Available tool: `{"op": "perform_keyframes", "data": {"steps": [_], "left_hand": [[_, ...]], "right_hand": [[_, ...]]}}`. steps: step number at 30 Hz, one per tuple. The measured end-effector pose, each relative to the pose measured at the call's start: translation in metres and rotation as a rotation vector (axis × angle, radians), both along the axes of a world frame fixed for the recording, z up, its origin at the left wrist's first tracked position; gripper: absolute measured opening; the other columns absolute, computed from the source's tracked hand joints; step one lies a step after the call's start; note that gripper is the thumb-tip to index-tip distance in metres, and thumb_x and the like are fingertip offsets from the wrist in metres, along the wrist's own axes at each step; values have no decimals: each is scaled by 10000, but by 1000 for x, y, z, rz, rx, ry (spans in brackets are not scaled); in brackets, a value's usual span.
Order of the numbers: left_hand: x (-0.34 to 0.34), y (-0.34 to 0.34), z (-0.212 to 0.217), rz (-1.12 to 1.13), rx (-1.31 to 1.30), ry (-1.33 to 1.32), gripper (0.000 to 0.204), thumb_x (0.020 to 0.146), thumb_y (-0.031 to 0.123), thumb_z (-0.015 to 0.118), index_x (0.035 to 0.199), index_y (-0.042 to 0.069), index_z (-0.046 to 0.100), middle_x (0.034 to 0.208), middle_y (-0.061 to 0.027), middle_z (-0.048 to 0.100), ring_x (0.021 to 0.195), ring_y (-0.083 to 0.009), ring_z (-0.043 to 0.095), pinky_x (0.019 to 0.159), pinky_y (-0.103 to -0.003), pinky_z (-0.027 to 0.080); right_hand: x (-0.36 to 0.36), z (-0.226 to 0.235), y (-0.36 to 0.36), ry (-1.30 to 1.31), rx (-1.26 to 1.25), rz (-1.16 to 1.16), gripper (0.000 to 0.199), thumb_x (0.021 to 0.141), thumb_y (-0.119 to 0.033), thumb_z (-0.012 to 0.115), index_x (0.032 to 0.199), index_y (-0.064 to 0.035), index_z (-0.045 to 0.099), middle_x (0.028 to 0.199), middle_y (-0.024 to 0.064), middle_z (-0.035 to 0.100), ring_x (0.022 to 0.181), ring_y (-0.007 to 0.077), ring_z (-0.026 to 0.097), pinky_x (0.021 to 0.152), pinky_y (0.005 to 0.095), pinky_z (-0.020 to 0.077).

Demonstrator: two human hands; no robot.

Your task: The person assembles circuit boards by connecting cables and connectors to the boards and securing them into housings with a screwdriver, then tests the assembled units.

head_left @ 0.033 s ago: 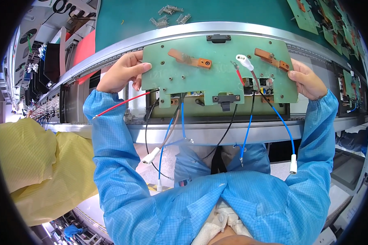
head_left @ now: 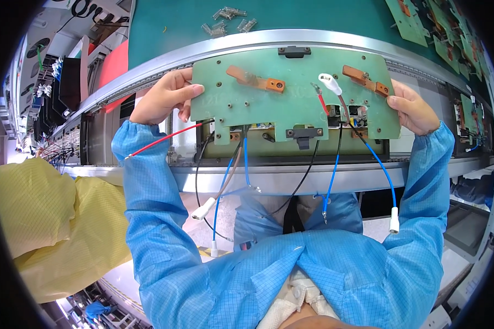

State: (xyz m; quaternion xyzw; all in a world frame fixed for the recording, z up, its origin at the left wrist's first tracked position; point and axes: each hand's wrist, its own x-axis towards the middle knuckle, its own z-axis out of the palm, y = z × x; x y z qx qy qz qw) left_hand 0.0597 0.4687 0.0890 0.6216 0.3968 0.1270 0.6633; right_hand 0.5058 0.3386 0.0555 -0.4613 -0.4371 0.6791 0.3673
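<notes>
I hold a green circuit board (head_left: 291,104) flat in front of me, above the metal rail of a work line. My left hand (head_left: 164,96) grips its left edge, my right hand (head_left: 411,107) its right edge. Two copper strips (head_left: 256,79) are screwed to its top face. Red, blue, black and brown wires (head_left: 335,170) hang from the board's lower edge, some ending in white connectors (head_left: 204,209). A red wire with a white terminal (head_left: 329,83) lies across the board. Both my sleeves are blue.
A green conveyor mat (head_left: 313,16) runs beyond the rail, with small metal springs (head_left: 228,22) on it and more green boards (head_left: 417,16) at the far right. A person in a yellow coat (head_left: 49,225) is at my left. Racks of parts stand at the far left.
</notes>
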Motion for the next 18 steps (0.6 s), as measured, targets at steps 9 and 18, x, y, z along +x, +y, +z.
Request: {"op": "perform_keyframes", "data": {"steps": [9, 18], "left_hand": [[-4, -2, -1, -19, 9, 0, 413, 919, 230, 589, 1198, -58, 490, 714, -26, 613, 455, -49, 541, 427, -164, 444], [2, 6, -6, -12, -35, -13, 382, 917, 232, 585, 1170, -43, 507, 705, -15, 600, 437, -37, 515, 408, -151, 432]], "right_hand": [[11, 13, 3, -117, -29, 145, 668, 901, -285, 582, 1403, 44, 289, 1302, 128, 498, 1136, 146, 537, 928, 269, 470], [4, 2, 6, -145, 65, 66, 636, 917, -358, 550, 1357, 41, 323, 941, 104, 643, 584, 87, 641, 451, 176, 521]]}}
